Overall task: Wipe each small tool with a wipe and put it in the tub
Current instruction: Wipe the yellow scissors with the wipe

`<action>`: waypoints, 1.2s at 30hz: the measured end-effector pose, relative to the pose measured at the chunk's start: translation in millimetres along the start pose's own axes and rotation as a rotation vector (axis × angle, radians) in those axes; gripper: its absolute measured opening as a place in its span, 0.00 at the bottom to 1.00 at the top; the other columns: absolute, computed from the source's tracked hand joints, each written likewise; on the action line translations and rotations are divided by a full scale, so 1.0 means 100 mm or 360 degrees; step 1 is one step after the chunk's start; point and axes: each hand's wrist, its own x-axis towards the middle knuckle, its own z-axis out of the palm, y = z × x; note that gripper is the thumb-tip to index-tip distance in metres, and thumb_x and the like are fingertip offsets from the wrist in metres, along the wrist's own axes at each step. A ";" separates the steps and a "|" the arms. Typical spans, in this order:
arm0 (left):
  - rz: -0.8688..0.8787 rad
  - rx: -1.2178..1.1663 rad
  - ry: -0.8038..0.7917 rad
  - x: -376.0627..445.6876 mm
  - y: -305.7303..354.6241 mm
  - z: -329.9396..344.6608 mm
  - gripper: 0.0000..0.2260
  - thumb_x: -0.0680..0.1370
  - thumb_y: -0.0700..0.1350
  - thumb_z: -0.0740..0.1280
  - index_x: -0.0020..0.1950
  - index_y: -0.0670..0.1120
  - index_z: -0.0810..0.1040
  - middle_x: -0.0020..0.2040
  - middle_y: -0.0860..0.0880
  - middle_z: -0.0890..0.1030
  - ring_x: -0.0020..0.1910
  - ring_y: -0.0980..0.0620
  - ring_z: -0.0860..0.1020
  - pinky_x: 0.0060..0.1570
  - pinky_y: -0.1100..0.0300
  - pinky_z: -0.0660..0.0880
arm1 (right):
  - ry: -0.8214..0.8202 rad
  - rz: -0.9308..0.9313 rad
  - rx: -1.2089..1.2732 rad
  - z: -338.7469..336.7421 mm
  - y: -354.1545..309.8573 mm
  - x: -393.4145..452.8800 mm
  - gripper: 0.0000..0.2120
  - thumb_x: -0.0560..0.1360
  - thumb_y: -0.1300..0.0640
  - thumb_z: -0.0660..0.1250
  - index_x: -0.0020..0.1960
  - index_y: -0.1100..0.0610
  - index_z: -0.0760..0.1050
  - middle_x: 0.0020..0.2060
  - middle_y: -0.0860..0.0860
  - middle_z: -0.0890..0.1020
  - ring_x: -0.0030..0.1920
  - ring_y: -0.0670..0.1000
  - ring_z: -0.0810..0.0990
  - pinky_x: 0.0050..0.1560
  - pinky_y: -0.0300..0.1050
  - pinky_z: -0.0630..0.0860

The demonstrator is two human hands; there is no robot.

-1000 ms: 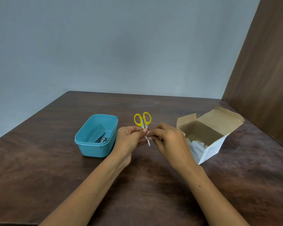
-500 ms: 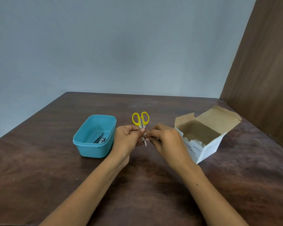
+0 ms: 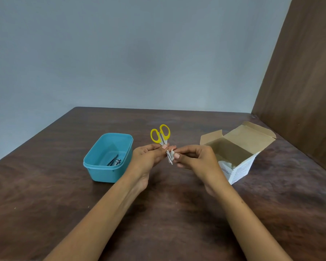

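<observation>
A pale grey-blue wall stands behind a dark wooden table (image 3: pixel 177 213), and a brown wood panel (image 3: pixel 301 87) rises along the table's right edge. I'll take the teal tub (image 3: pixel 94 166) as my marker: it sits on the table, open-topped, with a few small metal tools (image 3: pixel 114 161) lying in the bottom near its front right corner; they are too small and dim for me to say just what they are. Just to the right of the tub, raised above the table, the person's left hand (image 3: pixel 149 157) grips a small pair of scissors (image 3: pixel 163 142), thumb and fingers curled round the shank below the handles. The yellow loops point up and away, the blades point down toward the person, and the blades look closed together. Further right of the tub, touching the scissors from the other side, the right hand (image 3: pixel 196 159) pinches a small white wipe (image 3: pixel 171 153) between thumb and forefinger, folded against the blades so that only the steel tip shows beneath it. The two hands are close together, nearly knuckle to knuckle. Well to the right of the tub, beyond the right hand, an open cardboard box (image 3: pixel 241 168) rests on the table with its flaps spread wide, white material showing inside its near corner.
</observation>
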 end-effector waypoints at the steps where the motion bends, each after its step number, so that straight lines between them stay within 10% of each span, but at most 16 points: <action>1: -0.0013 -0.0032 -0.0009 -0.01 0.00 0.01 0.04 0.76 0.37 0.67 0.48 0.37 0.80 0.46 0.45 0.85 0.43 0.55 0.84 0.47 0.66 0.79 | -0.0021 0.0055 0.0119 0.02 -0.01 -0.02 0.04 0.71 0.69 0.69 0.45 0.64 0.81 0.36 0.53 0.84 0.36 0.44 0.82 0.38 0.35 0.79; 36: 0.0244 0.0123 0.0008 0.00 -0.01 0.00 0.05 0.76 0.37 0.67 0.49 0.36 0.81 0.46 0.45 0.85 0.47 0.53 0.84 0.51 0.65 0.78 | -0.0273 0.0685 0.0751 0.01 -0.09 0.00 0.05 0.73 0.71 0.64 0.43 0.67 0.78 0.34 0.57 0.83 0.34 0.49 0.83 0.38 0.41 0.82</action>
